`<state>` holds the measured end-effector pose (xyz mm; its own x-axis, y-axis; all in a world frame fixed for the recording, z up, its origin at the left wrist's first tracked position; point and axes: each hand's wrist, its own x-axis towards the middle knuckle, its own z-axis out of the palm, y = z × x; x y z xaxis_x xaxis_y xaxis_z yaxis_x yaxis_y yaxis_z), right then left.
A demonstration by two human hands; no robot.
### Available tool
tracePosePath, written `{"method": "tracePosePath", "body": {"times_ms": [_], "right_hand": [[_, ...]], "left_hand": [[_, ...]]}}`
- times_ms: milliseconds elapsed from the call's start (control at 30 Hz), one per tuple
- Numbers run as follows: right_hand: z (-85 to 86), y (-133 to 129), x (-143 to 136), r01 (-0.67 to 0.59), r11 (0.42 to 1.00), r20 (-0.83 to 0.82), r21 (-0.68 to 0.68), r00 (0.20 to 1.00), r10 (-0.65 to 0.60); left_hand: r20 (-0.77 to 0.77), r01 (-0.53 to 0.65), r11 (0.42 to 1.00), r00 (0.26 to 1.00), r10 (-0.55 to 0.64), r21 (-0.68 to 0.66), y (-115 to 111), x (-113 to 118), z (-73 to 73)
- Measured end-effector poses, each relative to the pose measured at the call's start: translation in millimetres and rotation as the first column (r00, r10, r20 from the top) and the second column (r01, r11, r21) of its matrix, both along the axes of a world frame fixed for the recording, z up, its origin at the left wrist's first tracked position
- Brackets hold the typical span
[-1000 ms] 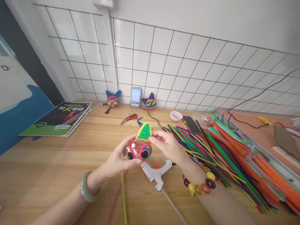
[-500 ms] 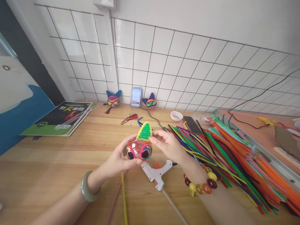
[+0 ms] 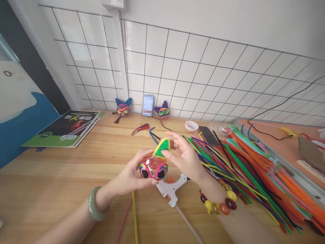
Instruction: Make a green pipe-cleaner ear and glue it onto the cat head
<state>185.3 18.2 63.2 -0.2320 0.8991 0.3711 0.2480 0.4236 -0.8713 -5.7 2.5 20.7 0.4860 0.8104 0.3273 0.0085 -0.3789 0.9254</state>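
Note:
A clear reddish ball [image 3: 153, 163] with pink-rimmed, dark-centred eyes is gripped at its left side by my left hand [image 3: 132, 173], the thumb along its lower edge. My right hand [image 3: 184, 154] pinches a green ear with a yellow border [image 3: 162, 148] against the top right of the ball. The ear stands upright and leans right. Just below the ball lies a white glue gun [image 3: 172, 189], its upper left end partly hidden. Yellow pipe cleaners [image 3: 135, 220] lie on the wooden table [image 3: 76, 179] below my left hand.
Many coloured pipe cleaners [image 3: 254, 169] spread over the right side. Behind them are a dark phone [image 3: 208, 135] and a pink bowl [image 3: 191, 126]. Two finished cat heads, one blue-eared [image 3: 123, 107], one purple-eared [image 3: 163, 110], stand by the wall. A magazine [image 3: 66, 127] lies left.
Both hands and the ball have shifted slightly right and down. The ear has moved from the ball's middle top to its right and tilts more. My right hand's fingers have lifted somewhat.

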Motion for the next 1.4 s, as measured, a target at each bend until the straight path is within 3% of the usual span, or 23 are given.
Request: {"method": "tracePosePath", "body": {"times_ms": [200, 633, 733, 900, 1067, 1167, 1400], "right_hand": [[2.7, -5, 0, 0.126, 0.951, 0.237, 0.283, 0.951, -0.197], [0.4, -7, -1, 0.144, 0.915, 0.229, 0.378, 0.943, -0.243], [1.5, -8, -1, 0.138, 0.936, 0.203, 0.323, 0.956, -0.211], [2.3, -1, 2, 0.030, 0.999, 0.057, 0.043, 0.998, -0.033], [0.0, 10, 8, -0.117, 0.980, 0.035, -0.158, 0.992, 0.124], [-0.7, 11, 8, -0.169, 0.973, 0.078, -0.158, 0.980, 0.183], [-0.1, 7, 6, -0.160, 0.981, 0.149, -0.106, 0.973, 0.175]], "left_hand": [[-0.002, 0.005, 0.999, 1.000, -0.005, 0.033, 0, 0, -0.5], [-0.011, 0.034, 0.994, 0.999, -0.033, 0.104, 1, 0, -2.6], [-0.014, 0.024, 0.993, 1.000, -0.022, 0.117, 2, -1, -3.0], [-0.006, -0.006, 0.996, 1.000, 0.006, 0.090, 3, -2, -2.8], [0.020, -0.046, 0.999, 0.999, 0.045, 0.028, 4, -3, -6.4], [0.030, -0.065, 0.998, 0.997, 0.064, 0.019, 6, -4, -9.3], [0.031, -0.064, 0.998, 0.997, 0.065, -0.022, 6, -3, -9.2]]}}
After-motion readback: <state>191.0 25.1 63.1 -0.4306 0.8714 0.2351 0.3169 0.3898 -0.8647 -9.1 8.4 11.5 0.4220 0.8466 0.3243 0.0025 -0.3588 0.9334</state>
